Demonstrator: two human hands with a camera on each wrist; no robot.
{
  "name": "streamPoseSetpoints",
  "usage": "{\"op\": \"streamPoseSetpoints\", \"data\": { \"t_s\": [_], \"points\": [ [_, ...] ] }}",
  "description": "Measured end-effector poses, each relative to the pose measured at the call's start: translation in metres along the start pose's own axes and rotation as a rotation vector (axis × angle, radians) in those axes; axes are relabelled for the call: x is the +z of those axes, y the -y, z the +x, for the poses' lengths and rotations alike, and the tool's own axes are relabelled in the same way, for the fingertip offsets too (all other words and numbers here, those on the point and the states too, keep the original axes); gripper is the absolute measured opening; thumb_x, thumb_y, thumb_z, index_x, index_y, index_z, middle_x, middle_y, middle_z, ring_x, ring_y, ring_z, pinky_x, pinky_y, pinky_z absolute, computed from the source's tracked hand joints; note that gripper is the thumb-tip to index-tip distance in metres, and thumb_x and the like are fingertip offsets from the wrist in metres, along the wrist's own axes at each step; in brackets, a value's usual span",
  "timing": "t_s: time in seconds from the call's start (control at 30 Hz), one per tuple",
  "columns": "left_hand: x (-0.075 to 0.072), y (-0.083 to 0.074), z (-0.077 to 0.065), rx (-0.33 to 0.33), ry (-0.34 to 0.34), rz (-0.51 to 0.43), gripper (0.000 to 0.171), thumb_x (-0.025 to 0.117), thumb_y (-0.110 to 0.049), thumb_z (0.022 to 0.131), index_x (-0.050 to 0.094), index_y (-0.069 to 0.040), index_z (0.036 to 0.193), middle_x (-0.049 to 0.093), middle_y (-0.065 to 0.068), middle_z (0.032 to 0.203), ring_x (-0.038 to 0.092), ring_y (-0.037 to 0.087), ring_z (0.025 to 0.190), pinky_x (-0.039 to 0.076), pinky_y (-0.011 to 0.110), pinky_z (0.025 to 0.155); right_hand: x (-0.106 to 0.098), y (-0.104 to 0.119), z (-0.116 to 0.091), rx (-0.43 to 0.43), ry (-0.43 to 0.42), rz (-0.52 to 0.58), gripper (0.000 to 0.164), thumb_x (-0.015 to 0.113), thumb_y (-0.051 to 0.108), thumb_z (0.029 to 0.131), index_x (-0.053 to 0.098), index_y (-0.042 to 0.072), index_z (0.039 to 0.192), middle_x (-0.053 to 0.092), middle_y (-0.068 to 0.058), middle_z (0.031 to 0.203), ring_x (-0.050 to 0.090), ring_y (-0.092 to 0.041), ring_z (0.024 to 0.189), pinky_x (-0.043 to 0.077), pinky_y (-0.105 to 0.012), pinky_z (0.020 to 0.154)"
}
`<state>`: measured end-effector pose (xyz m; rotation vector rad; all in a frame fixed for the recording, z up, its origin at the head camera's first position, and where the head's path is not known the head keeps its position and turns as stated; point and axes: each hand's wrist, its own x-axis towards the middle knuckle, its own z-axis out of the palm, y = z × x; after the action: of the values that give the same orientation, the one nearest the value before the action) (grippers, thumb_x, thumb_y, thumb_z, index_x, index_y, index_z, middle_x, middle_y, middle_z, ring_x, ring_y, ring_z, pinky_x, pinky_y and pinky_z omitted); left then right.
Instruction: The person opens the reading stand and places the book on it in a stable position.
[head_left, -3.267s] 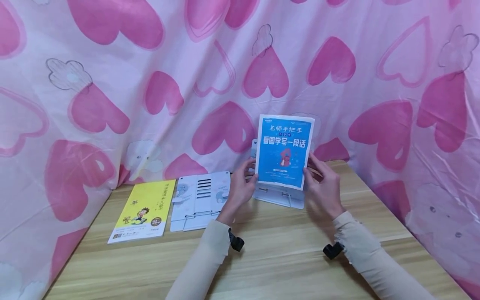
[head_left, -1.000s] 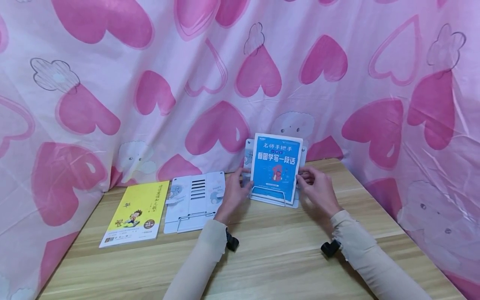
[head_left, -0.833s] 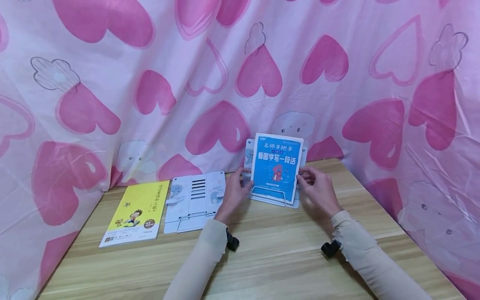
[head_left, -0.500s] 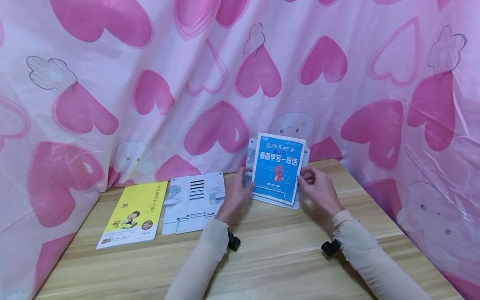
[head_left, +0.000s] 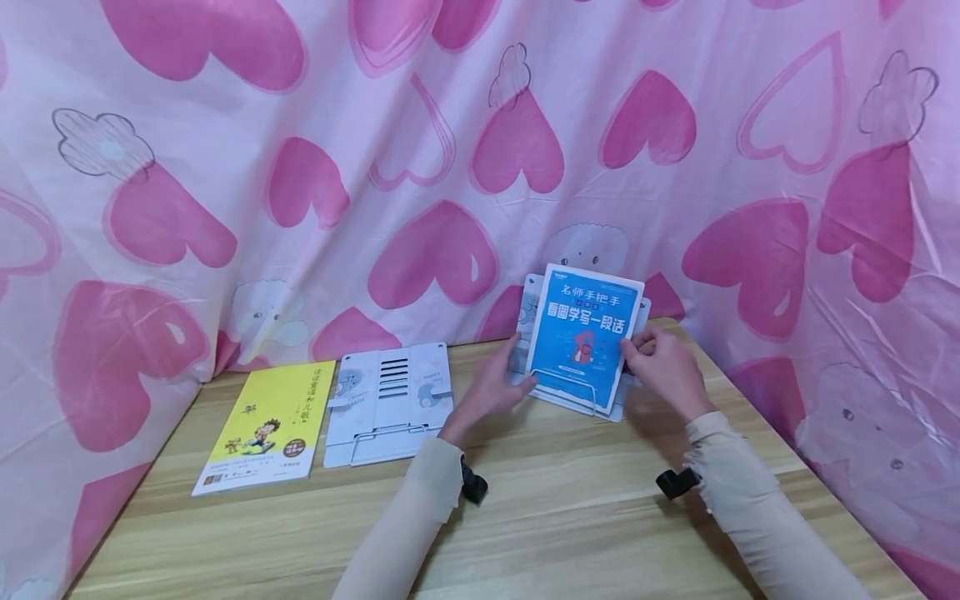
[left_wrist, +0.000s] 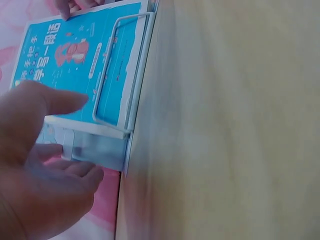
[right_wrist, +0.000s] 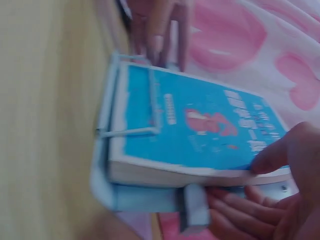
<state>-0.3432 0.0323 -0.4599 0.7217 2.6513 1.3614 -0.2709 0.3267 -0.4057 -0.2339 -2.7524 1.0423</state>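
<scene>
A blue-covered book (head_left: 581, 333) leans upright on a pale book stand (head_left: 531, 292) near the back of the table. The stand's wire holder (right_wrist: 129, 132) crosses the lower front of the cover. My right hand (head_left: 667, 367) is at the book's right edge; in the right wrist view its thumb (right_wrist: 272, 157) presses on the cover's edge while the fingers lie beneath, by the stand. My left hand (head_left: 491, 387) is at the left edge of the stand. In the left wrist view its thumb and fingers are spread apart, loosely bent, around that edge.
A second pale stand (head_left: 360, 437) with slots and a wire holder lies left of my left hand. Beside it, farther left, is a yellow book (head_left: 266, 408) flat on the wooden table (head_left: 555, 525). A pink heart-patterned curtain (head_left: 450, 142) hangs close behind.
The blue book came down from above the stand into its wire holder. Since half a second ago, book and stand have shifted right, both hands moving along, and the left hand has loosened.
</scene>
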Motion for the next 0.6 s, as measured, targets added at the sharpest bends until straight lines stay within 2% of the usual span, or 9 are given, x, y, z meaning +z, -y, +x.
{"op": "streamPoseSetpoints", "data": {
  "t_s": [0.17, 0.33, 0.47, 0.6],
  "points": [
    [0.003, -0.006, -0.002, 0.009, 0.052, -0.028, 0.090, 0.074, -0.030, 0.103, 0.020, -0.024, 0.175, 0.031, 0.003, 0.179, 0.035, 0.030, 0.164, 0.040, 0.053, 0.129, -0.018, -0.001, 0.001, -0.011, 0.070, -0.029, 0.050, 0.059, 0.047, 0.110, 0.058, -0.002, 0.123, 0.076, -0.024, 0.108, 0.076, -0.030, 0.089, 0.059, -0.033, 0.069],
    [0.000, -0.011, -0.009, 0.001, 0.023, -0.045, 0.084, 0.070, -0.024, 0.106, 0.021, -0.021, 0.175, 0.032, 0.004, 0.179, 0.037, 0.030, 0.163, 0.041, 0.052, 0.129, -0.024, 0.005, -0.001, -0.004, 0.102, -0.001, 0.050, 0.061, 0.047, 0.109, 0.055, -0.001, 0.124, 0.075, -0.024, 0.108, 0.074, -0.029, 0.090, 0.056, -0.030, 0.069],
    [-0.005, -0.012, -0.015, 0.010, -0.017, -0.064, 0.073, 0.067, -0.020, 0.108, 0.030, -0.018, 0.172, 0.042, 0.010, 0.173, 0.047, 0.035, 0.156, 0.046, 0.051, 0.125, -0.023, 0.009, -0.004, 0.009, 0.009, 0.010, 0.052, 0.061, 0.049, 0.108, 0.051, 0.001, 0.125, 0.065, -0.021, 0.108, 0.065, -0.030, 0.092, 0.054, -0.030, 0.065],
    [-0.015, -0.010, -0.024, 0.004, -0.055, -0.101, 0.061, 0.064, -0.021, 0.110, 0.041, -0.016, 0.166, 0.049, 0.011, 0.167, 0.055, 0.036, 0.150, 0.051, 0.051, 0.120, -0.019, 0.011, -0.009, -0.042, -0.133, 0.011, 0.041, 0.060, 0.041, 0.109, 0.050, 0.004, 0.121, 0.061, -0.017, 0.103, 0.060, -0.031, 0.090, 0.053, -0.029, 0.064]
  ]
}}
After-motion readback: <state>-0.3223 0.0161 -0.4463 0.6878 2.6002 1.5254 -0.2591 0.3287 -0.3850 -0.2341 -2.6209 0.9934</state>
